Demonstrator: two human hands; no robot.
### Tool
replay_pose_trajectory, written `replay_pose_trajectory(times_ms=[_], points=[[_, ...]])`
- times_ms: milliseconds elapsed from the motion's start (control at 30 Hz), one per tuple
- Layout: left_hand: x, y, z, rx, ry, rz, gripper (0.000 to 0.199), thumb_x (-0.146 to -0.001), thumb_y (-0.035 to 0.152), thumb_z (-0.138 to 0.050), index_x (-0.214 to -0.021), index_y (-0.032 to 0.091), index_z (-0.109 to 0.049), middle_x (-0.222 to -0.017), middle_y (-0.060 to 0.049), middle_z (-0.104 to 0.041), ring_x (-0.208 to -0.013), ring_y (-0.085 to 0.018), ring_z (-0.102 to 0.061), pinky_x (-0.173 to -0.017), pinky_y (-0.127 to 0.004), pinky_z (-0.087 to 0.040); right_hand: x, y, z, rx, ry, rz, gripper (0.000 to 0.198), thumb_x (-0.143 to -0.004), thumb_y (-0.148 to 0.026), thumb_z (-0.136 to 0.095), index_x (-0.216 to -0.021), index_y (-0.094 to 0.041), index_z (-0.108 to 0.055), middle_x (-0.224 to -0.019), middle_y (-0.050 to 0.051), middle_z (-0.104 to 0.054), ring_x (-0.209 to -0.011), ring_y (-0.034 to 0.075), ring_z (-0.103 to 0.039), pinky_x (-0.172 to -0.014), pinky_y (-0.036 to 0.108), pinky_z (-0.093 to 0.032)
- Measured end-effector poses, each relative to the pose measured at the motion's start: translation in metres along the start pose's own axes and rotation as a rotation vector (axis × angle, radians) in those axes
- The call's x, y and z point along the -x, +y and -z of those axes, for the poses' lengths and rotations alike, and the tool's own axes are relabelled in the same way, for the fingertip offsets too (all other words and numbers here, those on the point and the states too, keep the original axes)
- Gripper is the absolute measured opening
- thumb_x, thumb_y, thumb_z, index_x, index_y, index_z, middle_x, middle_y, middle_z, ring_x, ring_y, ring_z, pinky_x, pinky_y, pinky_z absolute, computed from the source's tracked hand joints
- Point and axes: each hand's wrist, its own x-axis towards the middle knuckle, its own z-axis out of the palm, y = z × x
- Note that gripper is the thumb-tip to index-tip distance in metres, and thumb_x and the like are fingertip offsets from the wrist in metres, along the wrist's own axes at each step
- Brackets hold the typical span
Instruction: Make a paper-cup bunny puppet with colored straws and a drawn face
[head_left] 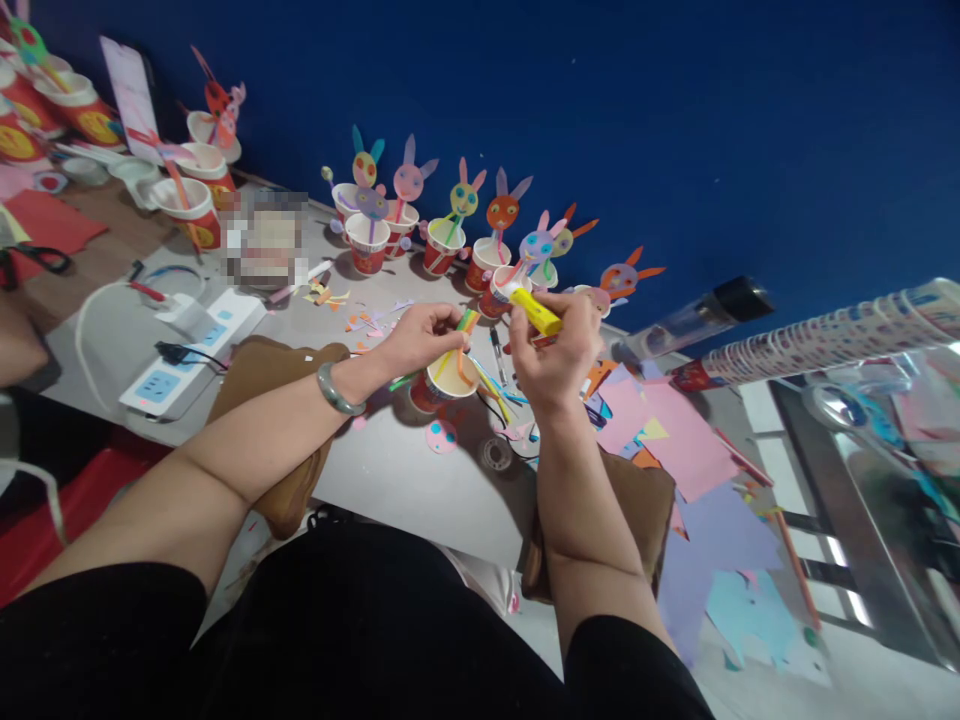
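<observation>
My left hand (427, 338) is closed, pinching green and orange paper strips (468, 322) above the rim of a red paper cup (426, 396). The cup stands on the table just under the hand, with yellow and orange strips inside it. My right hand (561, 345) grips a yellow glue stick (536, 312), its pale end pointing up and left. A pink paper face with blue eyes (441, 435) lies in front of the cup. Between my hands a pen (498, 357) rests on the table, and a tape roll (496, 455) lies nearer to me.
Several cups with paper rabbits, one a red rabbit (502, 211), line the blue wall (600, 110). A white power strip (193, 350) is at left. Stacked cups (817, 340) lean at right above pink paper sheets (690, 440). Brown cushions (277, 390) lie under my forearms.
</observation>
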Motion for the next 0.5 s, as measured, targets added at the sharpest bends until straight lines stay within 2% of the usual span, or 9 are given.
replay_pose_trajectory(times_ms=[100,167,200,267,333,367,467,500], points=[[-0.003,0.004,0.004,0.109,0.047,0.101,0.011,-0.070,0.019,-0.070,-0.076,0.016,-0.062,-0.068,0.001,-0.068,-0.064,-0.012,-0.063,-0.063,-0.024,-0.048,-0.007,0.000,0.012,-0.213,0.193,-0.075,0.023,-0.098,-0.045,-0.060,-0.108,-0.026,-0.055,-0.091,0.003,-0.064,-0.071,0.018,-0.067,-0.066,0.039,-0.054],[-0.005,0.009,0.007,0.175,0.066,0.133,0.010,-0.074,0.020,-0.070,-0.079,0.016,-0.062,-0.069,0.000,-0.069,-0.064,-0.012,-0.064,-0.066,-0.027,-0.051,-0.014,-0.002,0.029,-0.447,0.319,-0.057,0.017,-0.097,-0.038,-0.064,-0.109,-0.028,-0.057,-0.088,0.002,-0.065,-0.073,0.018,-0.071,-0.062,0.036,-0.054],[-0.006,0.012,0.009,0.189,0.078,0.134,0.009,-0.076,0.020,-0.070,-0.078,0.016,-0.062,-0.069,0.000,-0.069,-0.064,-0.012,-0.063,-0.067,-0.027,-0.051,-0.017,-0.003,0.040,-0.571,0.346,-0.046,0.013,-0.096,-0.035,-0.065,-0.108,-0.030,-0.062,-0.089,0.002,-0.066,-0.081,0.020,-0.073,-0.062,0.036,-0.054],[-0.008,0.017,0.013,0.198,0.124,0.125,0.009,-0.079,0.019,-0.068,-0.074,0.016,-0.062,-0.066,0.001,-0.067,-0.062,-0.011,-0.061,-0.070,-0.028,-0.052,-0.023,-0.007,0.060,-0.713,0.268,-0.100,0.018,-0.095,-0.033,-0.065,-0.111,-0.031,-0.071,-0.101,0.004,-0.071,-0.100,0.025,-0.074,-0.073,0.042,-0.057],[-0.009,0.021,0.017,0.208,0.166,0.103,0.011,-0.082,0.016,-0.064,-0.071,0.016,-0.062,-0.064,0.001,-0.065,-0.063,-0.011,-0.060,-0.071,-0.028,-0.052,-0.027,-0.012,0.073,-0.691,0.193,-0.137,0.024,-0.098,-0.037,-0.059,-0.116,-0.030,-0.072,-0.112,0.006,-0.072,-0.106,0.028,-0.074,-0.080,0.049,-0.058],[-0.009,0.021,0.019,0.218,0.174,0.083,0.012,-0.084,0.014,-0.062,-0.071,0.016,-0.062,-0.065,0.000,-0.065,-0.065,-0.011,-0.059,-0.072,-0.029,-0.051,-0.028,-0.015,0.076,-0.696,0.189,-0.144,0.022,-0.097,-0.037,-0.060,-0.112,-0.027,-0.074,-0.113,0.007,-0.072,-0.104,0.028,-0.075,-0.080,0.049,-0.058],[-0.010,0.018,0.026,0.281,0.140,0.020,0.013,-0.088,0.017,-0.060,-0.075,0.016,-0.065,-0.072,0.000,-0.067,-0.069,-0.011,-0.059,-0.073,-0.030,-0.048,-0.026,-0.023,0.069,-0.701,0.193,-0.166,0.015,-0.088,-0.031,-0.072,-0.101,-0.022,-0.070,-0.091,0.008,-0.076,-0.081,0.023,-0.075,-0.072,0.041,-0.059],[-0.011,0.016,0.028,0.292,0.120,-0.004,0.013,-0.088,0.017,-0.061,-0.077,0.017,-0.066,-0.075,0.000,-0.068,-0.072,-0.011,-0.059,-0.076,-0.031,-0.048,-0.022,-0.023,0.064,-0.684,0.111,-0.215,0.017,-0.088,-0.029,-0.072,-0.102,-0.024,-0.064,-0.088,0.006,-0.076,-0.076,0.021,-0.074,-0.073,0.041,-0.059]])
